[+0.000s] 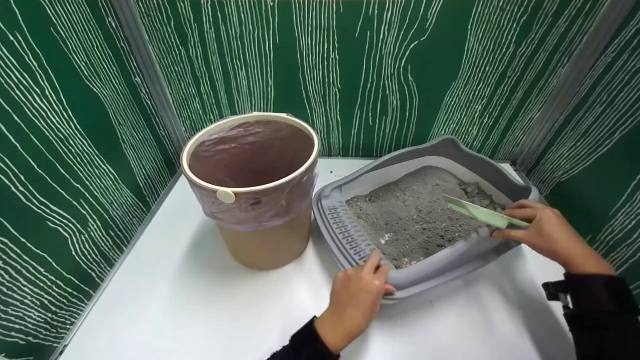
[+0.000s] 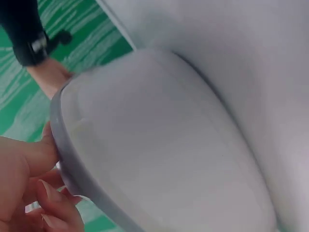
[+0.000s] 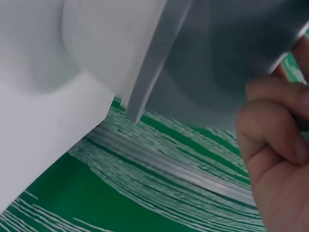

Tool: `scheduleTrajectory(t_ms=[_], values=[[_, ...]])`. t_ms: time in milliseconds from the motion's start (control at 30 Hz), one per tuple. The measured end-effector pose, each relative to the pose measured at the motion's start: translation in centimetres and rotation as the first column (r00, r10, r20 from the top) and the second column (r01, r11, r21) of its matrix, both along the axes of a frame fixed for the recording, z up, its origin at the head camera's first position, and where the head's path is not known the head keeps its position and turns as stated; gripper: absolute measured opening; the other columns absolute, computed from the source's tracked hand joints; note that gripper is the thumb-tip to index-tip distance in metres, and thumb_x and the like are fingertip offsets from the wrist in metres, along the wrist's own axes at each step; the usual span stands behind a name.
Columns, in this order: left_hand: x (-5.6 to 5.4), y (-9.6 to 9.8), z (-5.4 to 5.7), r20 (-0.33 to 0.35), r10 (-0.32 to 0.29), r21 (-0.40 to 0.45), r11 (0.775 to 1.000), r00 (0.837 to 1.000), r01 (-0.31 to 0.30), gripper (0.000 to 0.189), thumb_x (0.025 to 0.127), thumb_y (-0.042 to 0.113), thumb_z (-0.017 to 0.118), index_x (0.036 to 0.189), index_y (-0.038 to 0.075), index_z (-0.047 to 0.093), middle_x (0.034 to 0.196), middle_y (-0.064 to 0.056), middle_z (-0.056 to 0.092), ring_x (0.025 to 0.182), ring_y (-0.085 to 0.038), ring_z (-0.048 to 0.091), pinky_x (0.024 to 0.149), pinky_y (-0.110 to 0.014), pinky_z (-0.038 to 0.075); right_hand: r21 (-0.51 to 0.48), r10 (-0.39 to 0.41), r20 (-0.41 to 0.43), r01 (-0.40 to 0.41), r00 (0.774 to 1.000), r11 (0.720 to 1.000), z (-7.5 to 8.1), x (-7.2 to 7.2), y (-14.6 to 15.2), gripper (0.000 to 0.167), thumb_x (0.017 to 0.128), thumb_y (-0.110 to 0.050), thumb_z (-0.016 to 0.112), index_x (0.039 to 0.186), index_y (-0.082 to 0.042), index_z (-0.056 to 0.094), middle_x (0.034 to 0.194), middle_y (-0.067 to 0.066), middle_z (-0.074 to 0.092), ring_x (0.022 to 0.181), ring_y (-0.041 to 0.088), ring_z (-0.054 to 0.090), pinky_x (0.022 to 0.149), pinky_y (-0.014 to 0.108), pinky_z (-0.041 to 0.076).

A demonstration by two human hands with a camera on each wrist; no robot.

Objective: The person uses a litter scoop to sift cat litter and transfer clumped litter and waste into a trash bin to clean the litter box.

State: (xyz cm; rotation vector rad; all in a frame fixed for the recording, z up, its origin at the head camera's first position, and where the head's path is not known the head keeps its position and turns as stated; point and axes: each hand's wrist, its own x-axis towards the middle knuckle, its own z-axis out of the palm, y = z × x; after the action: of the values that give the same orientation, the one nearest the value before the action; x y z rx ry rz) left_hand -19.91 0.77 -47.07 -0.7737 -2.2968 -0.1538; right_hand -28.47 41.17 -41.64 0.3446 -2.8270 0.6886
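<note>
"How does the right hand (image 1: 542, 230) have its grip?"
"Closed on the handle of a pale green scoop (image 1: 477, 212), thumb on one side and fingers on the other."
"And the left hand (image 1: 356, 295)?"
"Its grip is closed too, fingers curled over the rim of the grey tray (image 1: 450, 265) at the near-left corner."
"Where's the scoop exactly?"
"Tilted over the right half of the tray, its blade pointing inward above the grey litter (image 1: 415, 220) (whether the tip touches, I can't tell)."
"What's beside the tray?"
"Just to its left, an upright tan bin (image 1: 270, 250) with a cream rim, lined with a thin purplish bag (image 1: 255, 212) folded down outside."
"Underneath?"
"A white worktop (image 1: 225, 315) carries bin and tray; beyond it stand green walls (image 1: 285, 60) with wavy white lines."
</note>
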Motion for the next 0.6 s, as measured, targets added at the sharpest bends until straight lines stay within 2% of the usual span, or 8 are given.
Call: scheduleTrajectory(t_ms=[100,233,333,433,533,600], values=[[-0.9,-1.4,0.1,0.047,-0.013,0.028,1.000,0.999,0.012,0.040,0.091,0.053,0.070,0.109,0.019,0.082,0.112,0.003,0.071,0.061,-0.009,0.066,0.048,-0.023,0.050,-0.030,-0.056,-0.009,0.056,0.998,0.998,-0.4,1.1,-1.3,0.058,0.082,-0.030,0.094,0.123,0.006,0.075,0.126,0.028,0.064,0.111,0.047,0.058,0.078,0.027,0.040],[-2.1,-3.4,0.8,0.148,-0.047,0.046,0.998,0.988,0.041,0.040,0.094,0.050,0.068,0.112,0.017,0.081,0.106,0.003,0.069,0.062,-0.010,0.064,0.050,-0.024,0.049,-0.058,-0.113,-0.032,0.111,0.993,0.992,-0.7,2.2,-3.4,0.060,0.080,-0.034,0.095,0.123,0.004,0.075,0.121,0.021,0.065,0.098,0.033,0.061,0.067,0.021,0.043],[-3.3,-5.1,1.2,0.204,-0.044,0.049,0.998,0.978,0.035,0.041,0.094,0.049,0.067,0.114,0.016,0.081,0.105,0.002,0.068,0.061,-0.011,0.062,0.052,-0.024,0.049,-0.071,-0.149,-0.039,0.146,0.988,0.987,-0.7,2.8,-5.5,0.063,0.080,-0.039,0.094,0.125,0.002,0.075,0.116,0.017,0.066,0.095,0.030,0.061,0.069,0.026,0.047],[-4.6,-6.6,1.3,0.198,-0.020,0.055,0.998,0.980,0.009,0.043,0.092,0.049,0.069,0.115,0.015,0.081,0.111,0.000,0.070,0.061,-0.015,0.065,0.054,-0.028,0.053,-0.093,-0.181,-0.053,0.175,0.982,0.980,-0.6,3.5,-7.6,0.067,0.080,-0.044,0.093,0.125,0.001,0.075,0.114,0.017,0.066,0.096,0.033,0.061,0.074,0.038,0.048],[-5.5,-7.6,1.2,0.165,-0.013,0.072,0.997,0.986,0.001,0.044,0.088,0.049,0.071,0.115,0.015,0.082,0.112,-0.001,0.072,0.062,-0.020,0.069,0.054,-0.035,0.056,-0.108,-0.205,-0.065,0.197,0.977,0.974,-0.5,4.3,-9.0,0.066,0.080,-0.047,0.092,0.125,0.000,0.076,0.114,0.018,0.067,0.100,0.038,0.063,0.077,0.051,0.050],[-5.9,-8.0,1.2,0.166,-0.029,0.092,0.996,0.986,0.014,0.044,0.086,0.047,0.074,0.116,0.015,0.082,0.111,-0.001,0.071,0.063,-0.022,0.070,0.055,-0.037,0.057,-0.097,-0.219,-0.079,0.211,0.973,0.973,-0.4,4.9,-9.5,0.066,0.080,-0.048,0.092,0.124,-0.002,0.077,0.113,0.017,0.067,0.098,0.037,0.063,0.076,0.053,0.050]])
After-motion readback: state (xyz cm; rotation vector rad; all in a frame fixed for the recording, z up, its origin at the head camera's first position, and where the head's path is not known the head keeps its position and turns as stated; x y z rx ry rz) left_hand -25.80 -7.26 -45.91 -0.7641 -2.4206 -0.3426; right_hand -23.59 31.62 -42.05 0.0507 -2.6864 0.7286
